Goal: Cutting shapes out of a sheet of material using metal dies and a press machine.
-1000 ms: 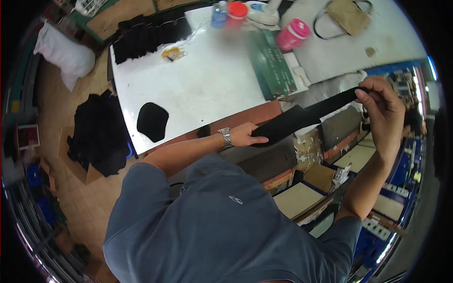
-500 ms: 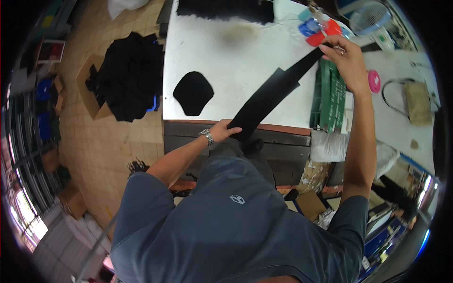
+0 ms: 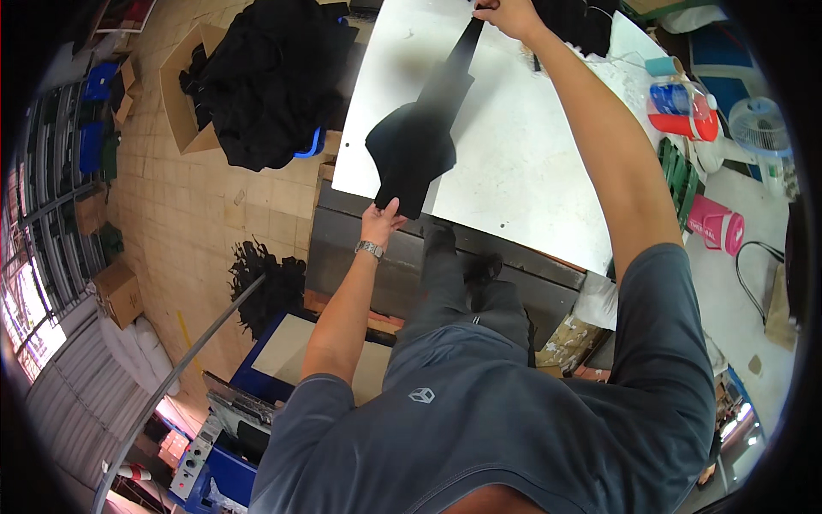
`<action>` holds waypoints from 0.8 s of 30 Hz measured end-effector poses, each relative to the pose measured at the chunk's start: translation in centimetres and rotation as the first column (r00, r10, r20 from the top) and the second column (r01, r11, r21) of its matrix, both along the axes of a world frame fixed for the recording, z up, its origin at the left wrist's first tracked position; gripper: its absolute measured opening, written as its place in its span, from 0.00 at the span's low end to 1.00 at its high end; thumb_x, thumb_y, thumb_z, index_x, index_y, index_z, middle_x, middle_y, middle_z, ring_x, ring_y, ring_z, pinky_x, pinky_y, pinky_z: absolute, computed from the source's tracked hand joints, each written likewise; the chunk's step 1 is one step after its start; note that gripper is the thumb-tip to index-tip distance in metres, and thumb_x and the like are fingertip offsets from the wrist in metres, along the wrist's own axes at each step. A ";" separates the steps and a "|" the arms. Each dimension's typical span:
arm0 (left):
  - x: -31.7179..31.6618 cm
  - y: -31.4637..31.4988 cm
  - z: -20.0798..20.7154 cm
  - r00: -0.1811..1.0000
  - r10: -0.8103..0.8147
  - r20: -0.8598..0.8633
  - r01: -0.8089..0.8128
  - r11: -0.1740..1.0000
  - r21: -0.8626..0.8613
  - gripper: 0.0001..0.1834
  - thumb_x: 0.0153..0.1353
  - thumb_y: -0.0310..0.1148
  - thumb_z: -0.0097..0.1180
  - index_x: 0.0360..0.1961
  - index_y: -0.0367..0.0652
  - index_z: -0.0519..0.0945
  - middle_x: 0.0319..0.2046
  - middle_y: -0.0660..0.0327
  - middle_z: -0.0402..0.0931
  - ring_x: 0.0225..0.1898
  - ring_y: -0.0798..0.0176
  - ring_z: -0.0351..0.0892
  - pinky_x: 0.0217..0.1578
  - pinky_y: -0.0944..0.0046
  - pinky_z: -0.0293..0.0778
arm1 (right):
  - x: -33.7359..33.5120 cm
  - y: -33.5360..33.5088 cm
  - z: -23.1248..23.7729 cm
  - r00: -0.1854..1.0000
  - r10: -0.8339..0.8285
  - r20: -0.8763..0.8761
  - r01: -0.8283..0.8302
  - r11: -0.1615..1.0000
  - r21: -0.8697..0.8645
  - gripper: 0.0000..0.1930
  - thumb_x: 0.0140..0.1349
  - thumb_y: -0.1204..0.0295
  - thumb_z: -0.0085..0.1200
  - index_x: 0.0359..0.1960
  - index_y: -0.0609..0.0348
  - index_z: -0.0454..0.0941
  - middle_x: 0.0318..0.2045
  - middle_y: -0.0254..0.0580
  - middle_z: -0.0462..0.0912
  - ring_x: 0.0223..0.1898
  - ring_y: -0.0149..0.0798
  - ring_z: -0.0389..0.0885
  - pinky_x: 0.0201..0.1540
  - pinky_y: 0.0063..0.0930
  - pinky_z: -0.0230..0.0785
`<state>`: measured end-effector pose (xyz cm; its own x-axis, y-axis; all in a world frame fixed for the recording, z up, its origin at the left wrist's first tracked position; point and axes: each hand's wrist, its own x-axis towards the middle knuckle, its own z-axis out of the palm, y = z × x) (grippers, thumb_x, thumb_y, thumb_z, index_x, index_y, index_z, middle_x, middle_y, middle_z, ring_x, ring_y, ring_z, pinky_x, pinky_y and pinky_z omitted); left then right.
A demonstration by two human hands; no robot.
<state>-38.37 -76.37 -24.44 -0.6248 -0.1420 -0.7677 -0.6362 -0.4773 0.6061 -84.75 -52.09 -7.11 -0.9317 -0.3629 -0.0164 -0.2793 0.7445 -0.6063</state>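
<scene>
"Where is the black strip [image 3: 447,90]?"

"Stretched over the left part of the white table [image 3: 531,163], slanting from the near-left corner toward the far side; a wider black panel [image 3: 382,137] shows out at both sides of it, apparently underneath; black on black, I cannot tell exactly where one outline ends."

"And the hands?"

"Both pinch the strip; the left hand [image 3: 383,225] has thumb and fingers on its near end, just at the table's front edge by the near-left corner; the right hand [image 3: 510,17] nips the narrow far end, arm at full reach; how high that end is lifted I cannot tell."

"How much room along the edges?"

"The left edge runs close by the panel, with a heap of black cloth [image 3: 274,86] in a carton [image 3: 174,94] on the floor beyond; rightward, a broad stretch of white top reaches to the right forearm; a green box [image 3: 676,184] sits past the right edge."

"Any writing?"

"Pale lettering on the pink cup [image 3: 717,224], on the grey table [image 3: 728,300] to the right; a pale outlined emblem [image 3: 420,395] on the shirt [image 3: 479,437]."
</scene>
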 end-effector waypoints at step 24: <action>-7.7 10.0 5.8 0.098 -0.994 0.039 0.995 0.099 0.029 0.15 0.76 0.38 0.59 0.59 0.45 0.81 0.38 0.63 0.85 0.39 0.64 0.88 0.40 0.62 0.84 | 67.7 24.7 0.0 0.618 -0.601 0.506 0.467 0.799 0.379 0.14 0.62 0.61 0.63 0.41 0.57 0.87 0.39 0.55 0.88 0.45 0.61 0.87 0.53 0.54 0.79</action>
